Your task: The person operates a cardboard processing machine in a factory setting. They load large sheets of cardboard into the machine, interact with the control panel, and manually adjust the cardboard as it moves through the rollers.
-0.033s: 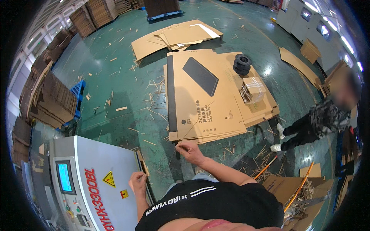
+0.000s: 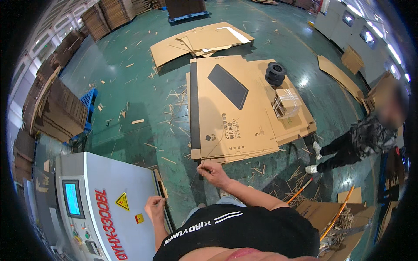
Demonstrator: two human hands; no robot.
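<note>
My right hand (image 2: 214, 173) is closed, thumb and fingertips pinched together just off the near left corner of a stack of flat printed cardboard sheets (image 2: 257, 113). A faint thin line seems to run from it over the sheet; what the fingers hold is too small to make out. Beside the right side of a grey machine cabinet (image 2: 126, 174), my left hand (image 2: 155, 209) is also closed, with thumb and fingers together. Anything inside it is hidden. On the sheets rest black spools (image 2: 274, 73) and a small bundle of brown cardboard pieces under clear wrap (image 2: 286, 103).
A lit control screen (image 2: 73, 199) faces up on the cabinet. More flat cardboard (image 2: 200, 41) lies beyond the stack. Another person (image 2: 368, 137) stands at right. An open carton of scraps (image 2: 344, 222) is near my right side. Offcut strips litter the green floor (image 2: 139, 87).
</note>
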